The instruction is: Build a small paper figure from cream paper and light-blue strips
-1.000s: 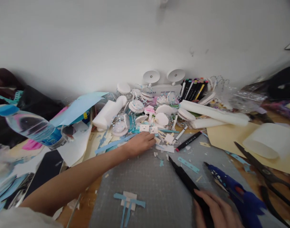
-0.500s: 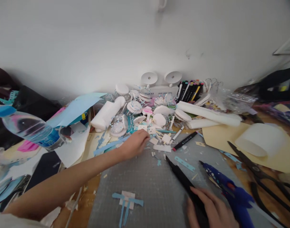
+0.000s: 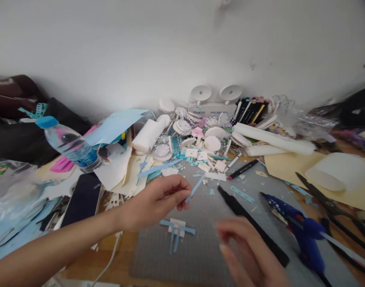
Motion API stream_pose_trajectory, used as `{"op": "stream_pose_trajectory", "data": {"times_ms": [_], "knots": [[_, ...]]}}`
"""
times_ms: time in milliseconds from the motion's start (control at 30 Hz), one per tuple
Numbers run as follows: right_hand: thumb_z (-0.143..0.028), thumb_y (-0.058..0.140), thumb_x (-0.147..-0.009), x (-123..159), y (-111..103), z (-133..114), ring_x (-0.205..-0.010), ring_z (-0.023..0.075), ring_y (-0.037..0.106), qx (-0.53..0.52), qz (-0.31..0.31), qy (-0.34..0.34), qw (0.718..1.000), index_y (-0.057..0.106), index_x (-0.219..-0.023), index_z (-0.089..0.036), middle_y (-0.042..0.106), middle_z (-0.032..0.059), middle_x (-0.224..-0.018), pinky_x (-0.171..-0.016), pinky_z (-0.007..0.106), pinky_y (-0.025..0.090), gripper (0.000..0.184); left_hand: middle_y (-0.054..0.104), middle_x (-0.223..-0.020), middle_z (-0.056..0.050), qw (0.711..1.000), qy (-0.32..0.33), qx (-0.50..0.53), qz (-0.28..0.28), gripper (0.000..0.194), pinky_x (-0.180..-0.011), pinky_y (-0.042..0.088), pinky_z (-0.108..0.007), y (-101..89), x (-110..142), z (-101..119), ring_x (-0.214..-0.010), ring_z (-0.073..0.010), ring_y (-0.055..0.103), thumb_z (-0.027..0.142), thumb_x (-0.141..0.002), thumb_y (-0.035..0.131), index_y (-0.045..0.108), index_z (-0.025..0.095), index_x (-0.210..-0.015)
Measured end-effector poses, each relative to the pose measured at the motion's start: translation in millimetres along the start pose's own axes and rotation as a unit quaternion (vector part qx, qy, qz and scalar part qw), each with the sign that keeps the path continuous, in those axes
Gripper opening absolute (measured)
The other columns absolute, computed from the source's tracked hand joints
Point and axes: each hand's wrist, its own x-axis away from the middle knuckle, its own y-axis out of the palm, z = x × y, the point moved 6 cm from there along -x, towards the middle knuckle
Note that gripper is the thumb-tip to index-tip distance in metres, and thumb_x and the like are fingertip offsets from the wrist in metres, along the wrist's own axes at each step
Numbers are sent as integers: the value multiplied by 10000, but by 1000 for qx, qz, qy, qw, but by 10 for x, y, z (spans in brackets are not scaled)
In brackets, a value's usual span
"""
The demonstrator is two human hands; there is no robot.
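Note:
My left hand (image 3: 160, 199) hovers over the grey cutting mat (image 3: 200, 247), pinching a thin blue paper strip (image 3: 194, 188) that points up and to the right. Just below it lies a small piece of white card with blue strips (image 3: 177, 229) glued across it. My right hand (image 3: 248, 255) is low at the front, blurred by motion, its fingers loosely spread with nothing seen in them. A long black pen-like tool (image 3: 251, 225) lies on the mat beside it.
A blue glue gun (image 3: 302, 235) and black scissors (image 3: 334, 207) lie to the right. A heap of white foam pieces, paper scraps and markers (image 3: 248, 109) fills the back. A water bottle (image 3: 70, 145) and a dark phone (image 3: 82, 199) lie left.
My left hand drew back from the scrap heap toward me with a blue strip in it. My right hand let go of the black tool and rose over the mat.

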Motion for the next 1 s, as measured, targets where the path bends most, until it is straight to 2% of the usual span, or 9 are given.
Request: {"op": "stream_pose_trajectory", "data": {"times_ms": [33, 67, 133, 233, 333, 467, 600, 767, 1000], "knots": [[-329, 558, -893, -148, 136, -67, -773, 177, 669, -66, -46, 18, 997, 611, -1033, -224, 673, 55, -865, -682, 263, 560, 183, 583, -749, 12, 1000, -1, -15, -5, 166, -655, 443, -224, 20, 47, -25, -683, -102, 534, 264, -951, 477, 565, 158, -857], [-311, 587, -874, -275, 307, -96, -776, 164, 671, -115, -123, 65, 984, 599, -1026, -223, 674, 42, -873, -687, 250, 561, 176, 580, -747, 14, 1000, -2, -30, -10, 168, -649, 435, -223, 38, 90, -53, -684, -104, 534, 263, -951, 478, 572, 160, -857], [-321, 587, -856, -482, 512, -130, -730, 145, 647, -194, -176, 130, 956, 572, -905, -215, 645, 16, -813, -668, 244, 548, 118, 579, -741, 18, 998, -5, -53, -18, 163, -638, 421, -220, 64, 158, -122, -685, -106, 536, 251, -949, 479, 584, 165, -857], [-360, 602, -846, -624, 695, -98, -655, 119, 577, -207, -229, 164, 937, 530, -774, -207, 564, -24, -697, -618, 228, 503, 184, 586, -728, 20, 998, -16, -66, -13, 175, -629, 408, -217, 57, 215, -259, -675, -106, 533, 239, -949, 470, 588, 165, -844], [-366, 611, -840, -622, 797, 16, -603, 99, 506, -193, -267, 171, 929, 539, -752, -199, 516, -44, -653, -578, 215, 451, 202, 587, -707, 22, 997, -25, -72, -2, 207, -619, 407, -215, 40, 224, -416, -655, -105, 524, 244, -953, 459, 595, 160, -822], [-395, 606, -840, -570, 915, 240, -571, 96, 469, -179, -301, 199, 915, 552, -706, -193, 503, -48, -613, -533, 213, 400, 248, 600, -696, 12, 987, 8, -153, 56, 222, -596, 393, -218, -26, 242, -582, -633, -108, 518, 232, -950, 452, 621, 152, -830], [-394, 609, -833, -527, 997, 412, -591, 107, 505, -146, -324, 230, 906, 589, -679, -184, 568, -30, -629, -548, 223, 400, 261, 634, -665, 13, 965, 64, -227, 112, 197, -549, 375, -220, -102, 333, -663, -555, -98, 512, 216, -938, 483, 671, 162, -915], [-346, 602, -841, -490, 1019, 437, -574, 104, 500, -90, -342, 243, 903, 644, -693, -182, 591, -23, -617, -522, 218, 382, 225, 636, -592, 29, 945, 155, -283, 51, 226, -563, 383, -265, -66, 394, -627, -509, -116, 541, 118, -835, 507, 676, 180, -971], [-292, 608, -846, -483, 1033, 424, -535, 91, 468, -39, -333, 217, 917, 640, -655, -192, 569, -33, -578, -472, 207, 348, 218, 635, -592, 0, 927, 159, -339, -5, 254, -510, 385, -307, -54, 362, -663, -521, -161, 572, 132, -796, 468, 689, 197, -901]]}}
